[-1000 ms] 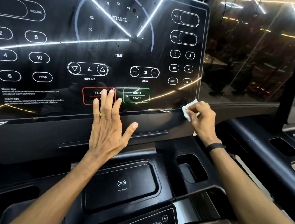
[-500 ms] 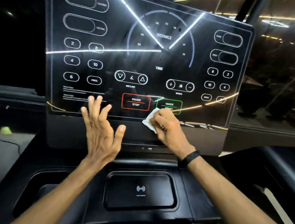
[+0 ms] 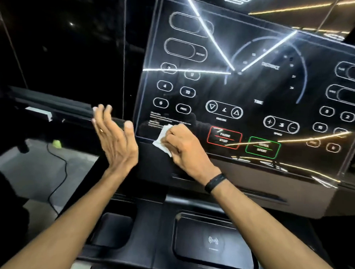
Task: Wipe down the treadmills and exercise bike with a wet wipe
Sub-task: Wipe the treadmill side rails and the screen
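Right hand (image 3: 184,147): fingers curled over a white wipe (image 3: 162,138), pressing it against the lower left corner of the console (image 3: 255,93), at the edge where the glossy panel meets the black ledge below it.
Wipe: crumpled, mostly covered by the fingers; its free part sticks out to the left of the knuckles.
Left hand (image 3: 115,139): raised just left of the console's edge, palm turned toward the right hand, fingers straight and close together, thumb apart; it holds nothing and whether it touches the console edge cannot be told. A ring (image 3: 101,130) sits on one finger.
Band (image 3: 214,182): dark, round the right wrist.
Console: tilted black touch panel, streaked with reflected light strips; a red pause/stop button (image 3: 224,137) lies just right of the right hand, a green start button (image 3: 262,147) beyond it.
Tray (image 3: 214,241): black recessed pad with a wireless mark, below the console between the forearms; a smaller pocket (image 3: 112,229) lies to its left.
Floor (image 3: 28,172): grey, at the left, with a black cable (image 3: 59,174) and a small green object (image 3: 56,143).
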